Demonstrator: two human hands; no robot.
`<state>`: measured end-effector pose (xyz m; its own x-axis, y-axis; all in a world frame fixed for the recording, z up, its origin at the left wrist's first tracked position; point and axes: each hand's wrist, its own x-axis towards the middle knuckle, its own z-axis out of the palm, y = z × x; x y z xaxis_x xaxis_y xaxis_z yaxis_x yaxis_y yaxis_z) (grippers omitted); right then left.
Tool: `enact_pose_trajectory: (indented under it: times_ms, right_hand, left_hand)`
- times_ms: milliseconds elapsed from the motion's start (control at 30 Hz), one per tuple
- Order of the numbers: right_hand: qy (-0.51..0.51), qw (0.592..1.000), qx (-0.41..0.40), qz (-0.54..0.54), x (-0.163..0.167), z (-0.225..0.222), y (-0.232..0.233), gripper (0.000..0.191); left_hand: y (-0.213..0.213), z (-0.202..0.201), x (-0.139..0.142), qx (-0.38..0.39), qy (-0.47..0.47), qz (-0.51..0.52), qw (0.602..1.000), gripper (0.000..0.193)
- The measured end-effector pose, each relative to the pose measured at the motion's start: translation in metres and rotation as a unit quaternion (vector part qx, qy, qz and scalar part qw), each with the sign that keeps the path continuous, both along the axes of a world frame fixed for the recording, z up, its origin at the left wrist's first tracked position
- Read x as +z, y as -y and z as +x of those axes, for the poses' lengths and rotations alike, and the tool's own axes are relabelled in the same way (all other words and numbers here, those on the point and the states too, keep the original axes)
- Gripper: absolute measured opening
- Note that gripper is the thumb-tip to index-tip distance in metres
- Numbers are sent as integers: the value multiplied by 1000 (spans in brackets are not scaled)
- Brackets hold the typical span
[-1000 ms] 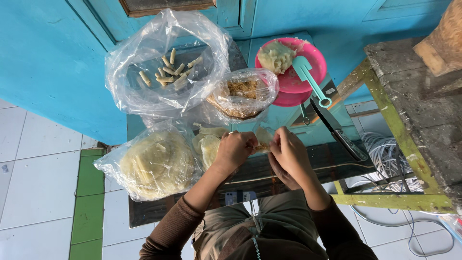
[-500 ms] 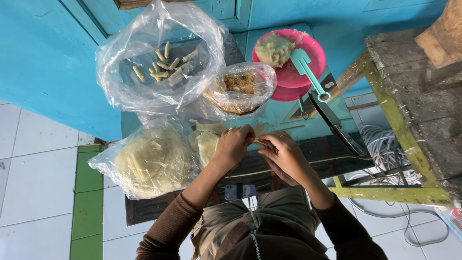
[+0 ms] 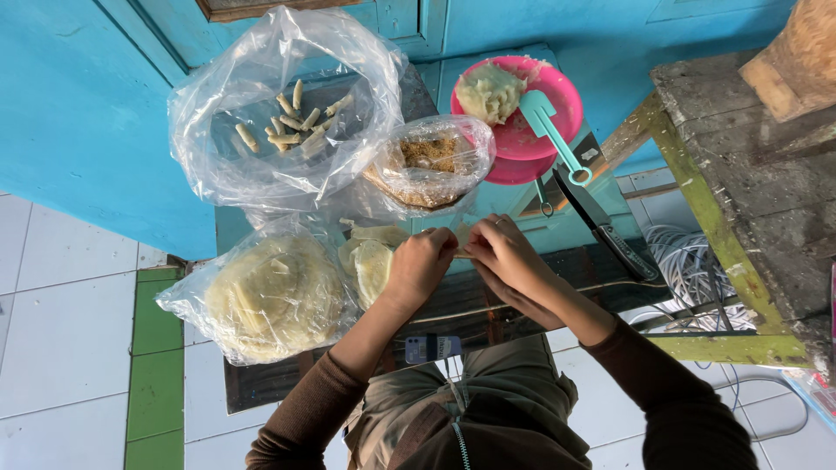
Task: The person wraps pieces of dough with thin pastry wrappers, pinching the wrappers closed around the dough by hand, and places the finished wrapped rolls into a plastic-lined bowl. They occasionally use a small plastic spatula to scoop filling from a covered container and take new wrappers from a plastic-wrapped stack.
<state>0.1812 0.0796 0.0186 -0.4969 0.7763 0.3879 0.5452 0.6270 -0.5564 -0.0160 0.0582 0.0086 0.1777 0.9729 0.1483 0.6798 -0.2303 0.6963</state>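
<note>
Here, both hands [image 3: 466,261] pinch a wrapper [image 3: 461,254] — clear bags [image 3: 279,113] behind.

A bright turquoise wall [image 3: 78,113] fills the upper left of the frame. At upper centre sit a hot-pink plate [image 3: 566,109] and a mint-green scoop [image 3: 549,126]. Pale yellow wrappers [image 3: 270,296] show through a clear bag at lower left. Brown sleeves [image 3: 662,392] fill the bottom; white floor tiles [image 3: 52,287] with a green strip [image 3: 157,383] lie left.
</note>
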Motion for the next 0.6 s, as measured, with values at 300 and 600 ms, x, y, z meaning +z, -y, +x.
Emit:
enact_pose_trajectory:
  times_ms: [300,600]
  right_hand:
    - [26,987,45,154,8,10,27,16]
    - [-1,999,-27,46,-11,5,2,12]
  left_hand:
    - [9,-1,3,-62,-178,146,971,8]
    - [-6,-5,6,42,39,18,998,20]
